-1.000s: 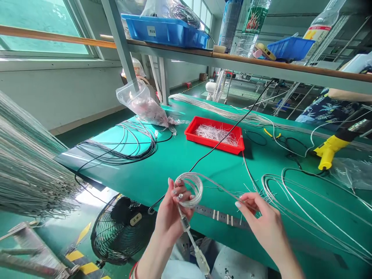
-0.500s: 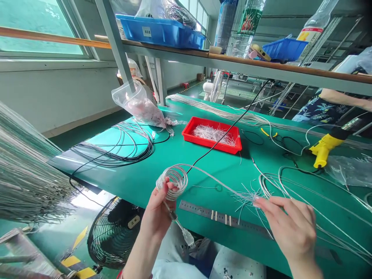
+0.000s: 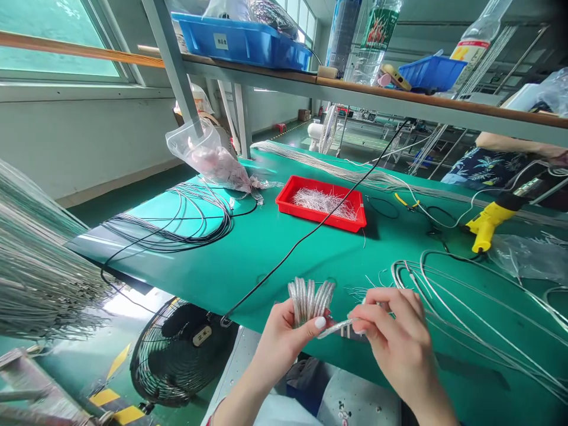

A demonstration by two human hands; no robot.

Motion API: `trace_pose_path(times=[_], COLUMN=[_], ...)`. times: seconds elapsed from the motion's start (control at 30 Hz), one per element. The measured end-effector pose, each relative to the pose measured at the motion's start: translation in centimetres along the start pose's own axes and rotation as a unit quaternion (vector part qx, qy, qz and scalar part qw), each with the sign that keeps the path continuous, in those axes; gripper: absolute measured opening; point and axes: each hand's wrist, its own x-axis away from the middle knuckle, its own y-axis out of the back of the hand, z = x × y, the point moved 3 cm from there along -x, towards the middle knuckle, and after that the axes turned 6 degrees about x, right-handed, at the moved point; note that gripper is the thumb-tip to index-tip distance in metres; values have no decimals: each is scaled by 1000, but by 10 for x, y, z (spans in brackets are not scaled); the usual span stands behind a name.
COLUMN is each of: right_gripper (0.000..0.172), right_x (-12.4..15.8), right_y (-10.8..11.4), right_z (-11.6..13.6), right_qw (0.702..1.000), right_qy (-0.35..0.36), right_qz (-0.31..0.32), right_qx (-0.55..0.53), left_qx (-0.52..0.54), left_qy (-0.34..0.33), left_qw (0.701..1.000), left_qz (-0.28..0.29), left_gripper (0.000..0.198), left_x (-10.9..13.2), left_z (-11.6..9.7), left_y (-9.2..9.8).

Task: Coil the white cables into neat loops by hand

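A coil of clear, silvery cable (image 3: 310,299) sits in my left hand (image 3: 284,337), its loops side by side and the thumb pressed over them. Close on its right, my right hand (image 3: 397,337) pinches the cable's free length between thumb and fingers. A short stretch of cable spans the gap between the two hands. The USB-type plug seen earlier is hidden now. Thin white offcuts (image 3: 357,291) lie on the green table just behind my right hand. The steel ruler beneath is mostly covered by my hands.
A red tray (image 3: 288,208) of white offcuts stands mid-table. Black cables (image 3: 195,241) lie coiled at left, grey cables (image 3: 421,278) at right. A yellow heat gun (image 3: 488,225) rests behind them. A black cord crosses the table. A fan (image 3: 177,355) stands below, a person (image 3: 483,163) beyond.
My left hand has moved right and turned the coil so its loops face sideways. My right hand has come left, to the coil. The loose end has shortened between them.
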Motion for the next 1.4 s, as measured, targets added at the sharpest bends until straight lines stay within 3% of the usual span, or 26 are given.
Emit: trace_pose_path(times=[0.13, 0.27, 0.43, 0.63, 0.8, 0.97, 1.17, 1.27, 1.4], right_gripper=[22, 24, 30, 33, 31, 30, 26, 23, 8], right_x=[-1, -1, 0, 2, 3, 2, 1, 2, 12], right_y=[-12, -23, -29, -36, -44, -48, -51, -48, -38], right_z=[-5, -6, -7, -10, -6, 3, 4, -7, -43], right_qw=[985, 960, 945, 928, 930, 936, 945, 965, 982], right_qy=[-130, -211, -247, -279, -318, -309, -280, -209, -115], right_qz=[4, 20, -1, 21, -46, -129, -153, -152, -147], right_qx=[-118, -183, -215, -247, -179, -107, -71, -48, 5], left_qx=[37, 76, 110, 91, 57, 98, 136, 159, 255], left_qy=[23, 38, 51, 50, 35, 55, 59, 41, -21], left_qw=[998, 995, 991, 993, 995, 990, 987, 986, 963], left_qz=[47, 60, 61, 48, 78, 83, 59, -3, -84], left_gripper=[30, 31, 31, 31, 36, 35, 44, 37, 31], left_x=[1, 1, -1, -3, 0, 5, 7, 5, -1], left_z=[-2, -1, 4, 3, 2, 8, 13, 9, -4], left_y=[-8, -10, -7, -7, -21, -27, -29, -20, 7])
